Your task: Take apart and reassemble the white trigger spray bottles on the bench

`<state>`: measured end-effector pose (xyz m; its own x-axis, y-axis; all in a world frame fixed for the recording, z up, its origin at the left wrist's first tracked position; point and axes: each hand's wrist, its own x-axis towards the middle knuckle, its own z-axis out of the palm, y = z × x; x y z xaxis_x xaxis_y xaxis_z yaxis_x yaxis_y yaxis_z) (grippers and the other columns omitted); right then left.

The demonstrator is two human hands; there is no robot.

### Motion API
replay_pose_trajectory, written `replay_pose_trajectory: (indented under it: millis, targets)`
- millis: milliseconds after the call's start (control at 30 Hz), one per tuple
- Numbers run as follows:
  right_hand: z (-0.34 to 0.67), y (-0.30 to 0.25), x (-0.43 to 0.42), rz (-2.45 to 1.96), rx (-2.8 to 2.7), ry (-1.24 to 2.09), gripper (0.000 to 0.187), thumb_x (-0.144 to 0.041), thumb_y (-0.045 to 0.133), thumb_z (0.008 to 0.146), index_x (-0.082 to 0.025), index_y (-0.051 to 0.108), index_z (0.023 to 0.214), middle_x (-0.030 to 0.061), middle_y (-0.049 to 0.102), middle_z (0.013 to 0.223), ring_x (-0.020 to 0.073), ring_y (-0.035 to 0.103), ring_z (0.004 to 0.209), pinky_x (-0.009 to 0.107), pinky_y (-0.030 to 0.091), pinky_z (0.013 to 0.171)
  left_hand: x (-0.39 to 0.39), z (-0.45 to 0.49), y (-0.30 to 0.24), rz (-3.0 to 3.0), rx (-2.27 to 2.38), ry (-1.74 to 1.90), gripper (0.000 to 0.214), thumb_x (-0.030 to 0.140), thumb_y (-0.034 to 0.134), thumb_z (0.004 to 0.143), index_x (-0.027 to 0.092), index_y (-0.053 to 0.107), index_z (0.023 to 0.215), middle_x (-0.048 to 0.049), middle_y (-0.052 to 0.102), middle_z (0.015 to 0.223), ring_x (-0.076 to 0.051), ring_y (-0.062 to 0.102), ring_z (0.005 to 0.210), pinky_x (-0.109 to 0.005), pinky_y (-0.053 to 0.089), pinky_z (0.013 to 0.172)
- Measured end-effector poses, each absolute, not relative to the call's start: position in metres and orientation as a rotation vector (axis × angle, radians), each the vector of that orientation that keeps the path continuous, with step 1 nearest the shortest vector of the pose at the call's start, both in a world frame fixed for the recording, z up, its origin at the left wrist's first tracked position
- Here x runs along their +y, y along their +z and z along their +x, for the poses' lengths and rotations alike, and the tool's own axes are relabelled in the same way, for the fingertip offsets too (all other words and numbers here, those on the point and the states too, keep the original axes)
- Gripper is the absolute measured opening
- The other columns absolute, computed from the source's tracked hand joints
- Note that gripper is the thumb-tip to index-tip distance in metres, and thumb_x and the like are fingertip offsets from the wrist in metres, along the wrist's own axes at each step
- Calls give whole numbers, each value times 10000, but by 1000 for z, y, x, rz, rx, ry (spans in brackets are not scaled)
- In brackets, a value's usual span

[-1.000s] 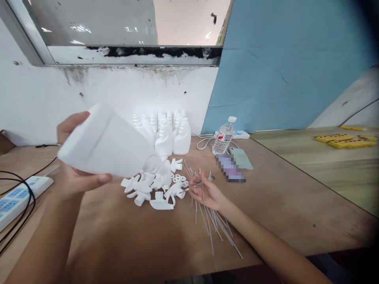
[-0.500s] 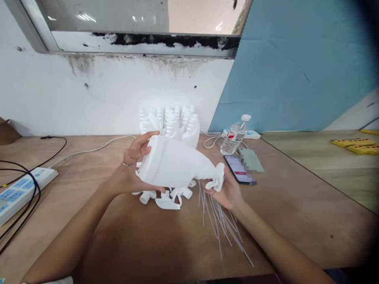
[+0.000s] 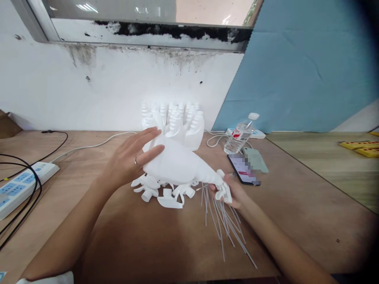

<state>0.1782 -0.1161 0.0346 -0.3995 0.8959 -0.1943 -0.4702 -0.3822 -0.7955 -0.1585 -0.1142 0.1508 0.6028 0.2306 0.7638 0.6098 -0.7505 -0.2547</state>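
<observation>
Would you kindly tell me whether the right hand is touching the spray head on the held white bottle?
Touching. The head view shows the right hand cupped around the spray head at the neck of the white bottle, without a visible gap.

You have a white bottle point(image 3: 180, 161) of smooth, opaque plastic with a satin look, and a spray head point(image 3: 223, 188) of harder-looking white plastic. Your ring point(image 3: 136, 161) is shiny metal. The thin tubes point(image 3: 222, 240) look like translucent plastic. Beneath you, the surface point(image 3: 142, 240) looks like smooth brown wood, faintly glossy. The water bottle point(image 3: 240, 135) is clear, glossy plastic; the blue sheet point(image 3: 290, 79) appears matt and cloth-like, the white wall point(image 3: 124, 86) rough and scuffed.
</observation>
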Motion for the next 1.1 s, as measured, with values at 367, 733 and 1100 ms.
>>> replay_pose_trajectory:
  millis: [367,733,1100]
  targets:
    - [155,44,-132,-834,-1155,1781,312,-387,795,661,-160,588,713,32,663,636,122,596,510,222,483,456,-114,-183,163,-2320,-790,-688,417,157,546,825,217,486,1233,-50,650,1204,-201,680,899,-292,491,675]
    - [155,44,-137,-811,-1205,1757,286,-407,750,723,-167,596,757,33,644,605,129,565,487,231,433,447,-123,-187,176,-2458,-868,-640,279,418,564,864,250,555,1087,0,714,946,-142,593,568,-274,401,533]
    - [156,34,-128,-707,-1050,1885,460,-462,815,615,-201,589,919,3,588,656,139,513,608,257,401,557,-113,-181,164,-2266,-629,-766,388,183,591,847,224,485,1218,-78,672,1134,-213,642,943,-341,511,741]
